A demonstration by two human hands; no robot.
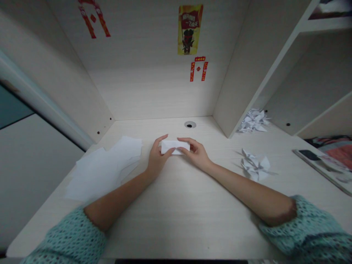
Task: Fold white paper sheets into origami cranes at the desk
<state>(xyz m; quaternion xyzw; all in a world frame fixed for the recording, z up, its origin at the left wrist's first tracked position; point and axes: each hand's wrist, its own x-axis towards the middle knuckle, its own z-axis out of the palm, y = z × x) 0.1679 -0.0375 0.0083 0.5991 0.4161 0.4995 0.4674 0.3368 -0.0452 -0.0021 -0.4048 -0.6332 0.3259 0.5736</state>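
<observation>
A small white paper (175, 143), folded into a narrow rectangle, is held at the middle of the desk between my two hands. My left hand (158, 156) grips its left end, with the thumb on the near face and the index finger around the far edge. At the other end my right hand (196, 152) pinches it the same way. Both thumb tips lie close together near the paper's lower middle. Finger parts behind the paper are hidden.
Loose white sheets (101, 172) lie overlapping at the left. On the right are a pile of folded paper pieces (255, 165) and another pile (253, 120) by the shelf divider (233, 91). A flat, silvery-edged object (324, 170) lies far right. A cable hole (190, 124) sits at the back.
</observation>
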